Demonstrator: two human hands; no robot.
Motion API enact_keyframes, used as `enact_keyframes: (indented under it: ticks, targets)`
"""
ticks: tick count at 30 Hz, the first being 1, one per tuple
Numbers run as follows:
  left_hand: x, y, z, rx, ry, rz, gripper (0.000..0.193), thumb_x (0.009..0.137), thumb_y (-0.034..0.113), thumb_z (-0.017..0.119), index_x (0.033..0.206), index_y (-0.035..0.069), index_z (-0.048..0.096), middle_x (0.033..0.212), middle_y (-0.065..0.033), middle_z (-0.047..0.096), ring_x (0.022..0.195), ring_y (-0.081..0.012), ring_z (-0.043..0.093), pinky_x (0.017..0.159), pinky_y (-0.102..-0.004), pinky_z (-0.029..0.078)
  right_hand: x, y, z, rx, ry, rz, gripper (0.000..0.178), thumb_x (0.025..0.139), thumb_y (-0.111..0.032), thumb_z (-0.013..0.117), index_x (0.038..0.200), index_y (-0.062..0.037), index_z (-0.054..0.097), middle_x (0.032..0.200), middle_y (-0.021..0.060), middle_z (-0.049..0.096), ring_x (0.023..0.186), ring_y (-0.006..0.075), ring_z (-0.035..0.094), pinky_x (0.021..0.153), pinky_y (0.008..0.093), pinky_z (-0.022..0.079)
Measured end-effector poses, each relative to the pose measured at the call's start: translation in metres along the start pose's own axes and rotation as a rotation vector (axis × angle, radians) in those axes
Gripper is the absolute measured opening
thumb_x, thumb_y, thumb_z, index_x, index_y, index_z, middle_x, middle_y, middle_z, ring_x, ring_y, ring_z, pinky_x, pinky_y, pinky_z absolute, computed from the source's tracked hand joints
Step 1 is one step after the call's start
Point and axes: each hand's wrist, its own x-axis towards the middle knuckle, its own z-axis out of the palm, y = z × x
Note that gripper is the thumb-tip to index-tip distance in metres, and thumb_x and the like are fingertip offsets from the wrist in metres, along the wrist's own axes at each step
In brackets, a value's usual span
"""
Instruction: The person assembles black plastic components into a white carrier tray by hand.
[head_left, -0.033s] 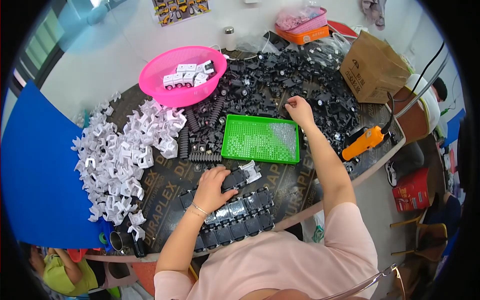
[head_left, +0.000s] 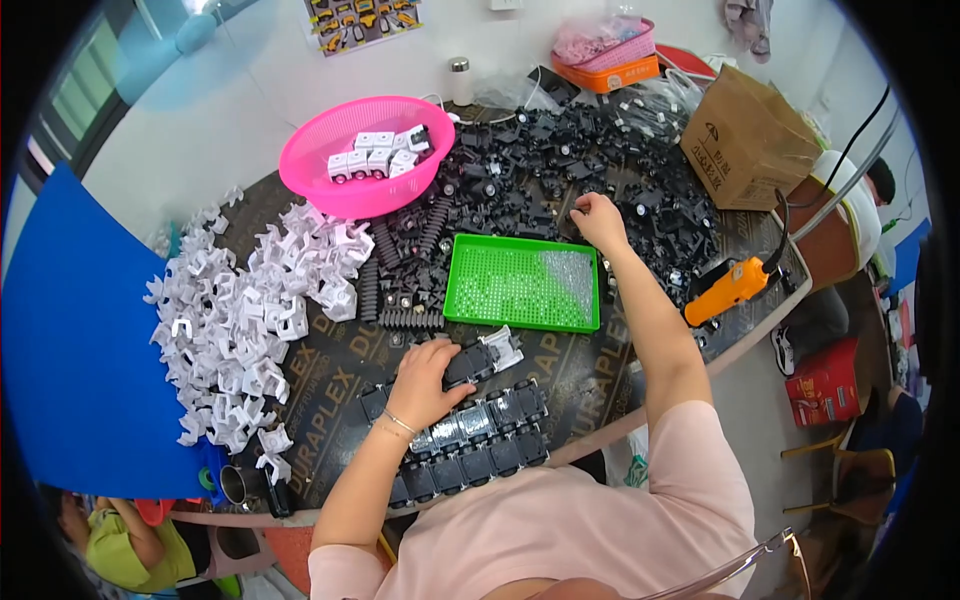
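Note:
My left hand (head_left: 424,380) lies over the upper row of black toy-car chassis (head_left: 472,362), fingers on its far side and thumb on its near side. A white plastic part (head_left: 505,349) sits at that row's right end. Closer to me, two more rows of black chassis (head_left: 480,462) lie side by side, some with clear shiny tops. At the near edge of the black parts pile (head_left: 560,160), my right hand (head_left: 598,222) is closed in a pinch; what it holds, if anything, is hidden. Just below it, a green tray (head_left: 450,285) contains many small shiny pieces.
White plastic parts (head_left: 240,310) are heaped at left. A pink basket (head_left: 300,165) with assembled white pieces stands behind. An orange electric screwdriver (head_left: 728,290) and a cardboard box (head_left: 745,140) are at right. A metal cup (head_left: 238,484) sits at the near left edge.

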Motion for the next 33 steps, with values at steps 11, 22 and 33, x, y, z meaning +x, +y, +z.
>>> enact_keyframes:
  ticks: [11, 22, 33]
  targets:
    - [-0.008, -0.003, -0.002, -0.041, -0.047, -0.06, 0.057, 0.071, 0.032, 0.076, 0.115, 0.002, 0.055, 0.12, -0.0143, 0.054, 0.109, -0.0327, 0.053, 0.092, -0.0427, 0.041, 0.083, 0.003, 0.06, -0.185, -0.175, -0.087, 0.03, 0.064, -0.011, 0.073, 0.091, -0.0083, 0.059, 0.114, 0.0146, 0.052, 0.102, 0.0337, 0.056, 0.086, 0.0405, 0.048]
    - [0.032, 0.035, -0.019, -1.207, 0.235, -0.292, 0.031, 0.089, 0.003, 0.057, 0.12, 0.0, 0.049, 0.115, -0.0098, 0.057, 0.106, -0.0179, 0.056, 0.093, -0.0303, 0.045, -0.084, -0.104, -0.026, 1.645, -0.84, 0.089, 0.019, 0.093, -0.014, 0.053, 0.108, -0.0035, 0.049, 0.106, 0.0112, 0.061, 0.098, 0.0244, 0.063, 0.082, 0.0391, 0.056]
    - [0.013, 0.056, -0.025, -1.7, 0.283, -0.359, 0.005, 0.092, 0.007, 0.055, 0.088, 0.007, 0.052, 0.094, -0.0045, 0.061, 0.09, -0.0157, 0.061, 0.085, -0.0405, 0.054, -0.175, -0.139, -0.051, 1.363, -0.451, -0.183, 0.01, 0.086, -0.007, 0.063, 0.093, -0.0034, 0.056, 0.094, 0.0018, 0.056, 0.092, 0.0118, 0.053, 0.094, 0.0336, 0.042]
